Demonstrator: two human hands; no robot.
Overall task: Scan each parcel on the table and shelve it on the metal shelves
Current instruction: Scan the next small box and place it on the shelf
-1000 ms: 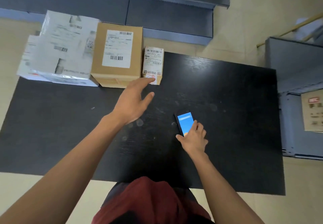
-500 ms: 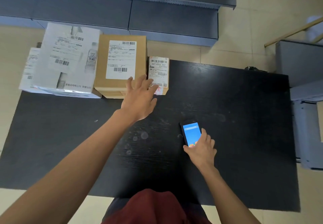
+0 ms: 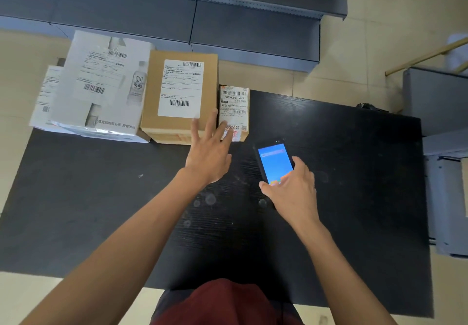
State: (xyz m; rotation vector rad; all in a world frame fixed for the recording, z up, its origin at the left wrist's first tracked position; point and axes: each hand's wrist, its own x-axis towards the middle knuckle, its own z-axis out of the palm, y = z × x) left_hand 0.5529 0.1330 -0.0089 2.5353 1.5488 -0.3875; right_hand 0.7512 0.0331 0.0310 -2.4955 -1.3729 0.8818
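Note:
Parcels line the far left edge of the black table (image 3: 342,172): a white printed box (image 3: 101,86) on top of another white parcel (image 3: 45,96), a brown cardboard box (image 3: 177,91) with a white label, and a small labelled parcel (image 3: 234,111). My left hand (image 3: 209,149) reaches forward with fingers spread, its fingertips over the near edges of the brown box and the small parcel. My right hand (image 3: 291,187) grips a handheld scanner (image 3: 274,162) with a lit blue screen, just right of the small parcel.
Grey metal shelves (image 3: 228,12) run along the far side beyond the table. Another grey shelf unit (image 3: 440,147) stands at the right. My red clothing (image 3: 222,304) shows at the table's near edge.
My left hand moved forward until its fingers lie over the brown box and the small parcel. My right hand brought the scanner forward towards the small parcel.

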